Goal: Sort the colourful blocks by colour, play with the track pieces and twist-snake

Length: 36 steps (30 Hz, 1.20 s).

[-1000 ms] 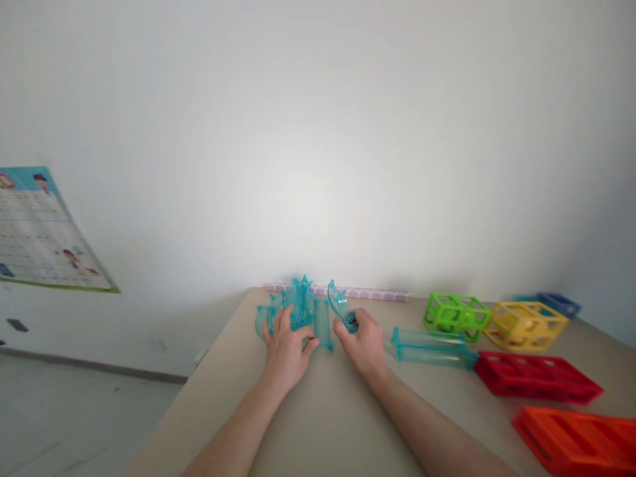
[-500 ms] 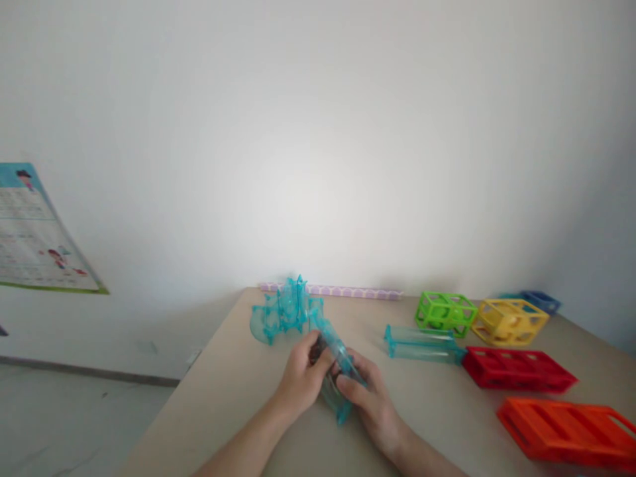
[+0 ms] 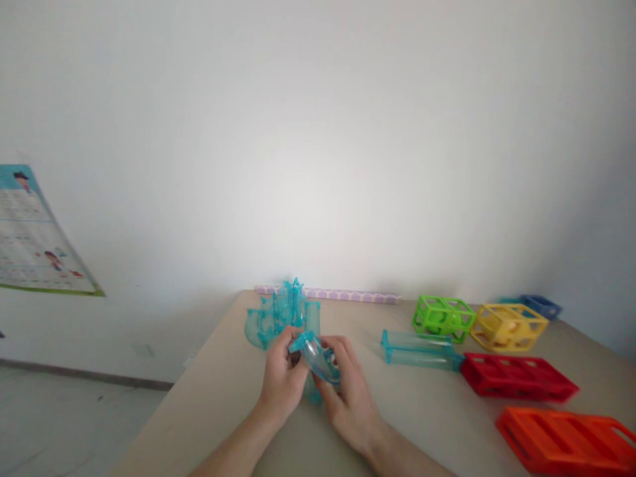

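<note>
My left hand [image 3: 281,377] and my right hand [image 3: 348,391] meet over the middle of the beige table [image 3: 223,411]. Together they grip a clear teal curved tube piece [image 3: 318,358], the fingers of both hands wrapped round it. A second teal piece shows just below it between my hands, partly hidden. A heap of more teal tube pieces [image 3: 278,318] lies just beyond my left hand, at the table's far left.
A long teal tube [image 3: 417,350] lies to the right. Beyond it stand a green cage block [image 3: 443,318], a yellow one [image 3: 509,326], a blue piece [image 3: 541,306], a red rack [image 3: 519,379] and an orange rack [image 3: 566,434]. A purple strip [image 3: 348,295] lines the wall.
My hands left the teal heap, drew back toward me with teal pieces and came together; the curved piece has turned between them.
</note>
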Tool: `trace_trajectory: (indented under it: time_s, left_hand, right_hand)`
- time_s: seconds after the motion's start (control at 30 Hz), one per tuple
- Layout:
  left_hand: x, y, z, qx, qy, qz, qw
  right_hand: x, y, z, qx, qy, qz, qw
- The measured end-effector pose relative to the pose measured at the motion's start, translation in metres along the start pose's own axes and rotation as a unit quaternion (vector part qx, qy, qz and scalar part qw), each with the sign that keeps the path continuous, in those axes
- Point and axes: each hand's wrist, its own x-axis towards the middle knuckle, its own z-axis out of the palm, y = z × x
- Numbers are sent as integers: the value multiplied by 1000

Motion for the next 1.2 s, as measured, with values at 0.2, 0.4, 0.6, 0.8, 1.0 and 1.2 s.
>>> trace_trajectory:
  time_s: [0.2, 0.4, 0.6, 0.8, 1.0, 1.2]
  left_hand:
    - [4, -6, -4, 66, 43, 2, 997]
    - [8, -11, -9, 116, 72, 48, 989]
    - [6, -4, -6, 92, 22, 24, 995]
    - [7, -1, -3, 64, 28, -27, 997]
    - [12, -2, -4, 2, 31, -108, 994]
    - [14, 2, -7, 48, 39, -55, 997]
  right_hand:
    - [3, 10, 1, -5, 58, 91, 994]
    - [4, 15, 2, -44, 22, 109, 993]
    - [1, 6, 1, -12, -36, 115, 993]
    - [1, 4, -5, 53, -48, 124, 990]
    - [1, 5, -4, 63, -24, 137, 988]
    - [1, 5, -4, 23, -51, 131, 990]
